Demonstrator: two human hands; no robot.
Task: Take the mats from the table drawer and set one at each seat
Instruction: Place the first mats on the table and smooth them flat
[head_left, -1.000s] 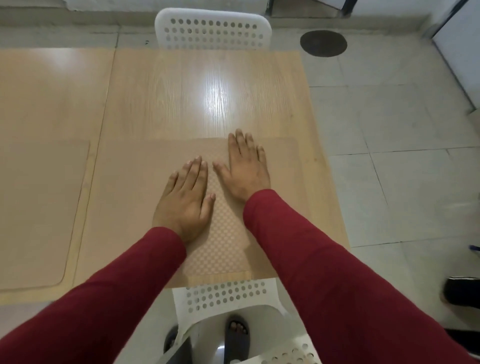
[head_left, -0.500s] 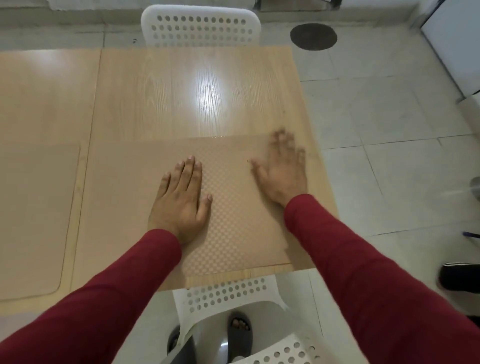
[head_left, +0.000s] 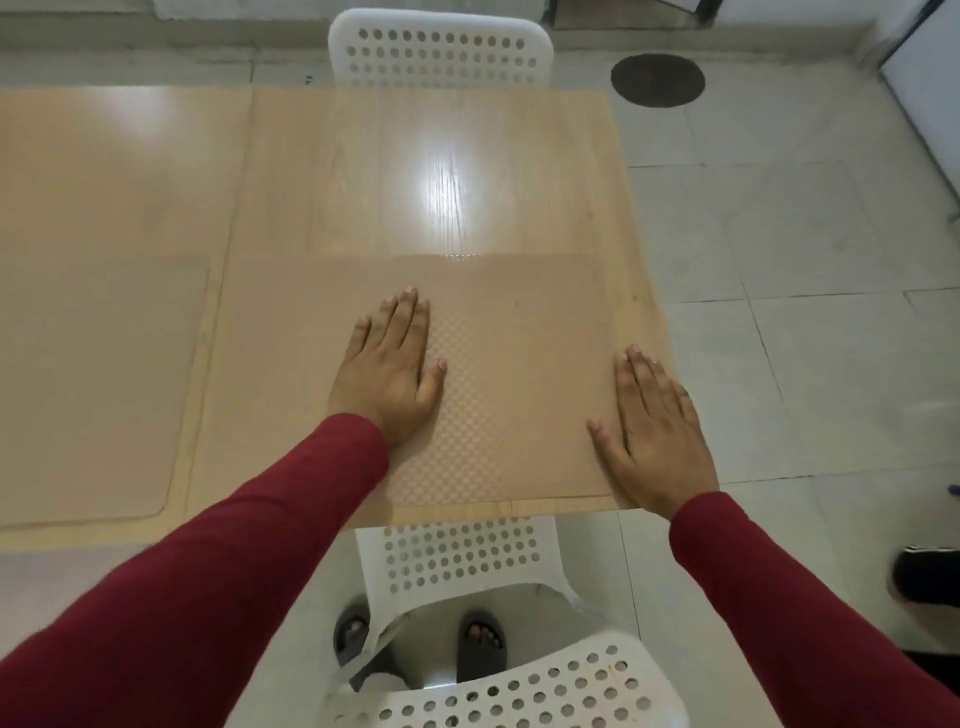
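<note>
A tan translucent mat (head_left: 509, 332) with a fine checked texture lies flat on the near right part of the light wooden table (head_left: 415, 171). My left hand (head_left: 387, 371) lies palm down on the mat's middle, fingers straight. Flat and straight-fingered, my right hand (head_left: 652, 428) rests at the mat's right edge, by the table's right side. A second tan mat (head_left: 88, 384) lies flat on the table to the left. The drawer is out of sight.
A white perforated chair (head_left: 441, 49) stands at the table's far side. Another white chair (head_left: 467, 561) is tucked below the near edge, my sandalled feet under it. Tiled floor lies to the right, with a dark round patch (head_left: 657, 80) and a black shoe (head_left: 930, 574).
My right hand has slid from beside my left hand across the mat to its right edge. My left hand has stayed in place on the mat.
</note>
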